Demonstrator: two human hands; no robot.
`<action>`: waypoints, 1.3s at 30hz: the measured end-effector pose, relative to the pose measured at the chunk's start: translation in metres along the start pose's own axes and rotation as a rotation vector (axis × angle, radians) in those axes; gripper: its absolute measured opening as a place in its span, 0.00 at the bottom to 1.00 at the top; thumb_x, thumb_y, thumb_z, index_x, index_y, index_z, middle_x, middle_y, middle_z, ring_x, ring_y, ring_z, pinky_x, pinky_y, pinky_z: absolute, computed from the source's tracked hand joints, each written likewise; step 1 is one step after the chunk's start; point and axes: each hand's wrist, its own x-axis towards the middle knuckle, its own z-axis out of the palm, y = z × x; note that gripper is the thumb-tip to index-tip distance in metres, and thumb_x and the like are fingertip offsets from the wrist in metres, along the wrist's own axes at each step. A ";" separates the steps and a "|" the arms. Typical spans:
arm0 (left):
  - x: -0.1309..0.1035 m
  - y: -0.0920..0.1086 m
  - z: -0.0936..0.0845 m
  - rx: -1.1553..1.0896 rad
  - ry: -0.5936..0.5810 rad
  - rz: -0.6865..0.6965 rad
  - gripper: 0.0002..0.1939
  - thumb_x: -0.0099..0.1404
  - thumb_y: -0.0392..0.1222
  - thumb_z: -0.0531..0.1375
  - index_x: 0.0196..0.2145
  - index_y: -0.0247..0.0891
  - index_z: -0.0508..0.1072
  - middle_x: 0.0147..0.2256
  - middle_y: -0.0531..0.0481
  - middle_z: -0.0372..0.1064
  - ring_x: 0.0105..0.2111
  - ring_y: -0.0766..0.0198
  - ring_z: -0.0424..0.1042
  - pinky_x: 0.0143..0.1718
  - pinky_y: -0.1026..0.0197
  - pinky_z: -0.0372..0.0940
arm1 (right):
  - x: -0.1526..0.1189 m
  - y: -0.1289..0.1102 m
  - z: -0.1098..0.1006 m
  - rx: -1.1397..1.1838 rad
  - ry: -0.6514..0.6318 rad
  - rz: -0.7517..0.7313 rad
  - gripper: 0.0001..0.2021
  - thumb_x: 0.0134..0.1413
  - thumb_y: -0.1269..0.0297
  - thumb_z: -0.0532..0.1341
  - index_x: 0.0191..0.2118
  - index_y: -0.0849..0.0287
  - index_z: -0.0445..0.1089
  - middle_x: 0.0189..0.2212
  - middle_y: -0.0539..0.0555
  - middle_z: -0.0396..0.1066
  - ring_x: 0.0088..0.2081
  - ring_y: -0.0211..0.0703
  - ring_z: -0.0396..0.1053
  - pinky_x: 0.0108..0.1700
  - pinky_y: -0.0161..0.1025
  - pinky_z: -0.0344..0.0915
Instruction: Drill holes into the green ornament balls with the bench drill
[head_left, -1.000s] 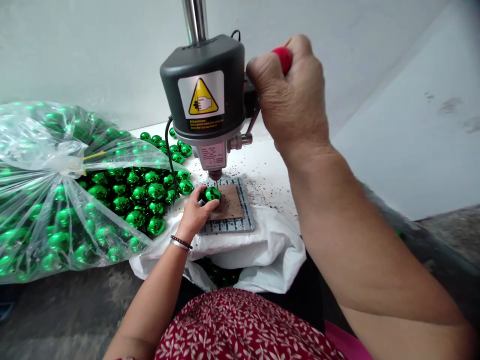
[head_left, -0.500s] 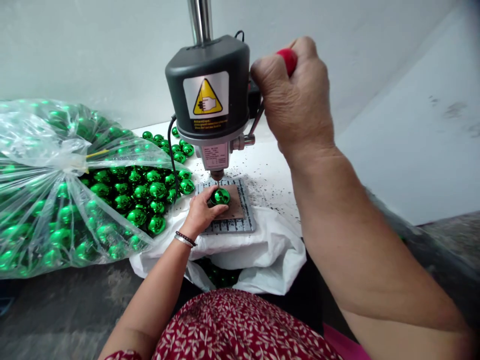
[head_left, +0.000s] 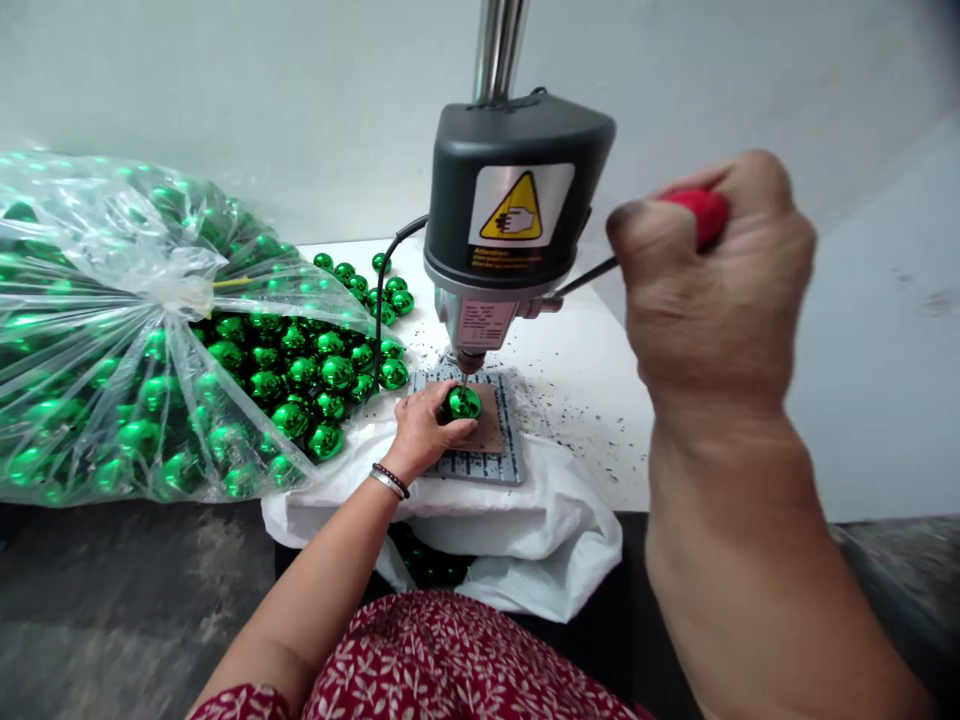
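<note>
Fingers and thumb of my left hand (head_left: 427,425) are wrapped round a shiny green ball (head_left: 466,403) on a brown board (head_left: 489,430). The board lies on the grey metal base (head_left: 511,462) of a drill press (head_left: 517,190). Right at the top of the ball is the thin drill bit (head_left: 464,380); whether it has entered the ball cannot be made out. My right hand (head_left: 712,270) is closed round the red knob (head_left: 701,215) of the press lever, to the right of the dark drill head.
A clear plastic bag (head_left: 176,290) full of green balls fills the left side. Loose green balls (head_left: 394,375) lie beside it on the white table (head_left: 600,400), among dark shavings. White cloth (head_left: 525,530) hangs at the front edge, and a black cable (head_left: 380,300) loops left of the press.
The view has shifted, so the press appears further right. My right hand has swung outward and lower with the red knob, and the lever slants more. My left hand still holds the ball.
</note>
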 end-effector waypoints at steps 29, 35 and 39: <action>-0.002 -0.003 0.000 0.010 -0.045 0.004 0.26 0.51 0.40 0.70 0.50 0.45 0.76 0.47 0.45 0.74 0.52 0.47 0.67 0.63 0.42 0.47 | -0.083 0.039 0.000 -0.247 0.278 -0.265 0.08 0.53 0.60 0.57 0.30 0.59 0.63 0.23 0.48 0.63 0.24 0.29 0.59 0.28 0.32 0.58; -0.002 -0.007 0.000 0.025 -0.049 0.023 0.27 0.52 0.42 0.70 0.51 0.45 0.75 0.48 0.45 0.75 0.52 0.47 0.67 0.63 0.42 0.46 | -0.091 0.041 0.004 -0.200 0.271 -0.300 0.03 0.54 0.65 0.55 0.32 0.58 0.62 0.26 0.48 0.64 0.28 0.30 0.63 0.32 0.32 0.60; -0.002 -0.007 0.001 0.092 -0.047 0.040 0.27 0.53 0.42 0.69 0.52 0.44 0.74 0.50 0.44 0.74 0.53 0.46 0.67 0.62 0.41 0.48 | -0.097 0.046 0.006 -0.161 0.257 -0.303 0.02 0.55 0.66 0.55 0.34 0.58 0.61 0.26 0.48 0.63 0.28 0.30 0.63 0.33 0.32 0.60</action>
